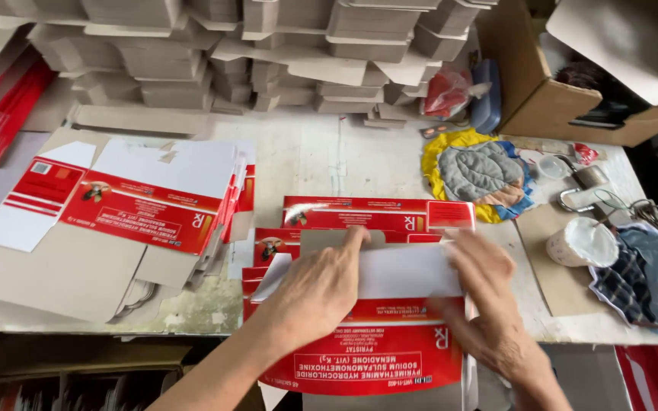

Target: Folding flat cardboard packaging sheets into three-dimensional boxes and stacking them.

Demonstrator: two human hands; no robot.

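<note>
Nearest the table edge, a flat red-and-white carton blank (375, 335) lies printed face up on top of a few more like it. The left hand (317, 285) rests palm down on it, fingers together, forefinger pressing a grey flap at its far side. The right hand (489, 304) lies with fingers curled over the white flap (409, 272), pinning rather than gripping it. Judged light, thin and stiff along its creases, the blank would slide easily on its glossy print and is best taken by the flap edges.

To the left sits a stack of unfolded blanks (127, 205). To the right: a white cup (582, 243), a padlock (584, 189), rags (645, 274) and a quilted pad (481, 171). Beyond, folded grey boxes (268, 53) stack along the back, beside an open brown carton (565, 91). Nothing obstructs the hands.
</note>
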